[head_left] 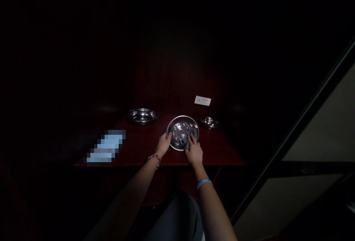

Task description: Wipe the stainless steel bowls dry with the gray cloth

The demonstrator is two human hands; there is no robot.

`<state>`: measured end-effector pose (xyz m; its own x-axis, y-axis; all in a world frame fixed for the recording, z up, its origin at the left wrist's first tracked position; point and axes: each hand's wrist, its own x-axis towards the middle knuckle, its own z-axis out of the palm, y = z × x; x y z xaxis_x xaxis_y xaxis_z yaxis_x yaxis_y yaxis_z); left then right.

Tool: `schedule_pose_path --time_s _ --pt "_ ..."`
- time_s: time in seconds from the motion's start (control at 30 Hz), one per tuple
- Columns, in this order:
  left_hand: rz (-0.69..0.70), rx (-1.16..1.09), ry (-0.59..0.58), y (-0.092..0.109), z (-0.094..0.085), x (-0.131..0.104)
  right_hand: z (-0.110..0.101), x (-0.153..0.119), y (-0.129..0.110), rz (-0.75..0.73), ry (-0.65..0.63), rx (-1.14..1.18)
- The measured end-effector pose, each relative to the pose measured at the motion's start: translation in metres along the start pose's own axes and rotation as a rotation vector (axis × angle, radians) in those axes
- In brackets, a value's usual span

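Note:
A shiny round metal bowl is tilted toward me above the dark red table. My left hand grips its left rim, with the thumb over the edge and the other fingers hidden behind. Inside the bowl, at its lower right, my right hand presses a crumpled grey cloth against the metal. The fingers of that hand lie over the cloth.
A wide metal bowl stands at the back left of the table. To the right sits a smaller metal bowl. A white socket plate is on the back panel. A blurred-out bright rectangle lies left.

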<state>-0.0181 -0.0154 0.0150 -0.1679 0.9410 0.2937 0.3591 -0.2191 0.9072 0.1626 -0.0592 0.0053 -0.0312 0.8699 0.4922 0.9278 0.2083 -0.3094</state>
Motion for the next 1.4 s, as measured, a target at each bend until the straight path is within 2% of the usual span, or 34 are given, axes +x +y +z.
schedule_pose_path --time_s 0.23,0.4,0.77,0.97,1.23,1.4 --pt "-0.006 -0.003 -0.006 0.011 -0.004 -0.007 -0.001 0.003 0.004 -0.011 -0.058 0.001" --pt "0.082 -0.045 -0.073 0.008 -0.003 -0.008 -0.006 0.003 0.001 0.026 -0.083 -0.083" --pt "0.073 0.266 -0.153 0.014 -0.008 -0.014 -0.009 0.003 -0.002 0.058 -0.097 -0.140" --pt "0.233 0.553 -0.179 0.014 -0.003 -0.017 -0.005 0.004 -0.001 0.075 -0.069 -0.118" --pt "0.286 0.639 -0.263 0.012 -0.002 -0.019 -0.004 0.006 0.000 0.020 -0.046 -0.093" --pt "0.288 0.638 -0.262 0.013 -0.003 -0.019 -0.004 0.005 -0.001 0.010 -0.057 -0.093"
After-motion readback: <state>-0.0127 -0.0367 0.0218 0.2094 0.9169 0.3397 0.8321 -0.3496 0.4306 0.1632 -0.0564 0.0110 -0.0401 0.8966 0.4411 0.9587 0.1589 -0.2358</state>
